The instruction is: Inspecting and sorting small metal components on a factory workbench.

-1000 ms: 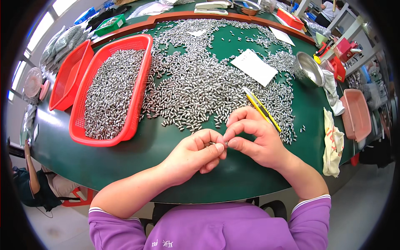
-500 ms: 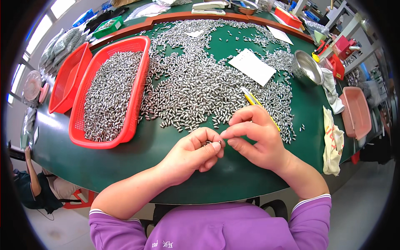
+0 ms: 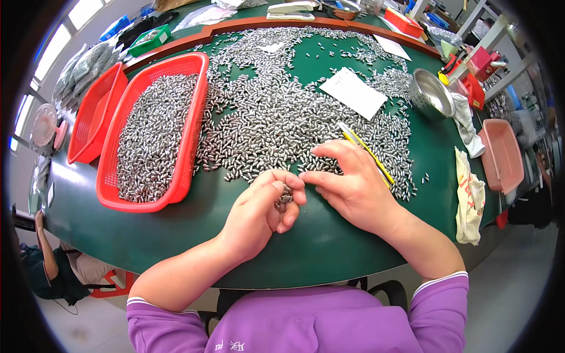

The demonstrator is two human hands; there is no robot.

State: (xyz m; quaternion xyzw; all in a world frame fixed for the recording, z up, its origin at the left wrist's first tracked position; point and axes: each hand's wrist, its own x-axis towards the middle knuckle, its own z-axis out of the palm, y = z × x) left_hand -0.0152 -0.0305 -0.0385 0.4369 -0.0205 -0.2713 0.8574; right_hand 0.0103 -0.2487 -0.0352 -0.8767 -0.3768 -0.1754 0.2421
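Note:
Small shiny silver metal parts [image 3: 259, 123], oblong with grooved bodies, lie in a wide spread over the green table. My left hand [image 3: 259, 206] is curled in front of the spread's near edge, and several metal parts show in its cupped fingers. To its right, my right hand [image 3: 356, 191] has its fingers apart, with a fingertip close to the left fingers; I see nothing held in it. A yellow pen-like tool [image 3: 371, 154] lies on the parts just beyond the right hand. Left of my hands, a red plastic basket [image 3: 203, 88] is filled with the same parts.
Another red basket [image 3: 88, 138] stands at far left. A white paper [image 3: 353, 94] rests on the parts. A steel bowl [image 3: 435, 91], a pale cloth [image 3: 468, 200] and a pink basket [image 3: 503, 156] are on the right. A wooden ledge [image 3: 265, 22] borders the table's far side.
My left hand has shifted slightly left and up, and its fingers have loosened, showing more parts inside. The right hand has moved a little left, its fingers spread wider.

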